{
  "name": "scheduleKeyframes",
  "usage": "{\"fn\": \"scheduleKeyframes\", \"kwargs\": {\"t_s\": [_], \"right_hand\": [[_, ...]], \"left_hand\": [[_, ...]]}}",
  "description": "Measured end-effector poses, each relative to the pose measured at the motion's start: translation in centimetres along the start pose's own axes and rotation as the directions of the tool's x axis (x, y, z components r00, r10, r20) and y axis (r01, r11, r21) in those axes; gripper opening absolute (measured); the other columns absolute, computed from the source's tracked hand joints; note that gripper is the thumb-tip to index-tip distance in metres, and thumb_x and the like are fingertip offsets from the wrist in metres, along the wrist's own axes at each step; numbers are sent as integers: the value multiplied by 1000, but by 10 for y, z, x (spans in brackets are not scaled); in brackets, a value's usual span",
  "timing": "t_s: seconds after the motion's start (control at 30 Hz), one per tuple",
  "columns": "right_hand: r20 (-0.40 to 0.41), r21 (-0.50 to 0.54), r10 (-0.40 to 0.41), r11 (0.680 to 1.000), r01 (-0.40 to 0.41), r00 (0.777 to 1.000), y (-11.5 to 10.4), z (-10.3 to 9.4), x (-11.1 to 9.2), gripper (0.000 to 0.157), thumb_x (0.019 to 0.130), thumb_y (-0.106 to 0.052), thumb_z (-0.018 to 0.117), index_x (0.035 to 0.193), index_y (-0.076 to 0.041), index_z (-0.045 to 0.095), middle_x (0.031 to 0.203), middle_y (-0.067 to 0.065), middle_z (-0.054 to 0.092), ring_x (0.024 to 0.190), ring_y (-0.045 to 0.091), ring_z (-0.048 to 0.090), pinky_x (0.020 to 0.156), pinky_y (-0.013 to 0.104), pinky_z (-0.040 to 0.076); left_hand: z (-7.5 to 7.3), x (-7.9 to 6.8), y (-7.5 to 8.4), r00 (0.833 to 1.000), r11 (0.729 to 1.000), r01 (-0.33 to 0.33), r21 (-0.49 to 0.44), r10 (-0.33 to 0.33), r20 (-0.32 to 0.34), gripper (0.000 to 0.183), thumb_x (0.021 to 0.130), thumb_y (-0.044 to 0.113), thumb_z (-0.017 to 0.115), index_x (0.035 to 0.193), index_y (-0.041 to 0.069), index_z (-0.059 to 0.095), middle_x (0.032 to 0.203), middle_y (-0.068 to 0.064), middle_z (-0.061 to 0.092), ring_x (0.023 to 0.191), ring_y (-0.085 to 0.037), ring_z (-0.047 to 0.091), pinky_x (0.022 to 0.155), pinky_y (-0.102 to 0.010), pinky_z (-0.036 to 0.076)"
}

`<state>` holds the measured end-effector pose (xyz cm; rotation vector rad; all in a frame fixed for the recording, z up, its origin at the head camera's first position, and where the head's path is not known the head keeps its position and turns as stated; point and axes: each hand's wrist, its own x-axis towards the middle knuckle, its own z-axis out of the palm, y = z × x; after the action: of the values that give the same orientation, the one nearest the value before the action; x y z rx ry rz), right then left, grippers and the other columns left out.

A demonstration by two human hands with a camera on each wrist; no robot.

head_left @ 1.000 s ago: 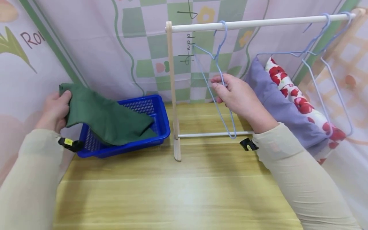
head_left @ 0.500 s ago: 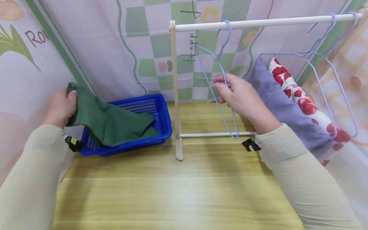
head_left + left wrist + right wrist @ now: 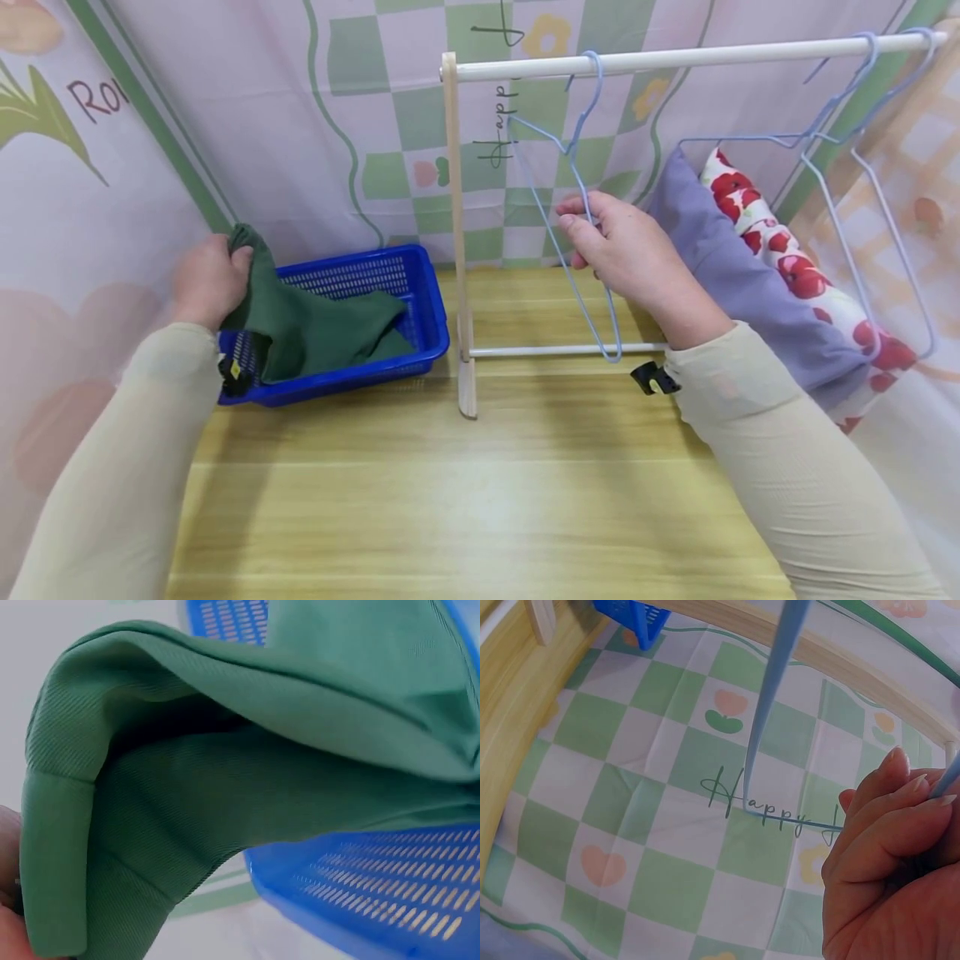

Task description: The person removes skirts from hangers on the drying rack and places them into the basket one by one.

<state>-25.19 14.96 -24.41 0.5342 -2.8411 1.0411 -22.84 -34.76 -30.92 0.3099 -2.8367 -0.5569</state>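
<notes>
My left hand [image 3: 208, 282] pinches one end of a dark green piece of twill cloth [image 3: 333, 329], with thumb on top. Its other end lies in a blue plastic basket [image 3: 437, 312]. Seen from the left wrist, the cloth [image 3: 187, 787] sags in an open fold and has a stitched band along its edge. On the rack's white rail, a light blue hanger [image 3: 598, 79] hangs by its hook. My right hand [image 3: 630, 250] holds this hanger by its near side, and the right wrist view shows curled fingers [image 3: 892, 817] at the wire.
The rack's wooden post [image 3: 454, 208] stands between basket and hanger. Two more blue hangers [image 3: 840, 92] hang at the rail's right end. Behind them lean a purple cushion [image 3: 720, 242] and a red-flowered cushion [image 3: 795, 267]. A printed curtain [image 3: 360, 108] backs the wooden table [image 3: 480, 500].
My left hand has moved right, towards the basket, bringing the held end of the green cloth with it, so the cloth bunches more. The right hand stays at the hanger.
</notes>
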Motion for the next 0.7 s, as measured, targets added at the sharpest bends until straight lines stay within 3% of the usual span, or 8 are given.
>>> {"fn": "scheduleKeyframes", "kwargs": {"t_s": [0.2,0.4,0.57,0.7], "right_hand": [[2,-1,6,1000,-6,1000,0,0,0,44,110,-47,42,143,-22,59,82,8,67,65,24,60,56,35,47],[5,2,8,1000,-8,1000,1,1,1,43,111,-46,42,142,-21,59,83,9,67,63,24,58,53,35,43],[2,1,5,1000,-5,1000,2,1,1,44,111,-46,42,142,-21,59,83,8,67,61,23,57,52,35,42],[-1,2,2,1000,-2,1000,2,1,1,44,110,-46,42,142,-21,60,82,7,67,61,22,56,52,36,41]], "left_hand": [[18,2,13,998,998,-62,-12,62,-6,42,112,33,44,106,-7,54,100,-34,59,88,-49,57,74,-60,45],[32,3,26,994,998,-45,-35,48,99,43,111,35,47,113,-7,55,98,-29,60,82,-43,57,70,-54,47],[45,6,38,980,998,-51,-49,59,189,48,110,30,52,134,-12,54,119,-35,62,103,-48,61,86,-61,50],[57,9,45,962,996,-70,-55,82,261,51,109,27,54,145,-10,49,136,-35,57,123,-51,57,102,-65,47]]}}
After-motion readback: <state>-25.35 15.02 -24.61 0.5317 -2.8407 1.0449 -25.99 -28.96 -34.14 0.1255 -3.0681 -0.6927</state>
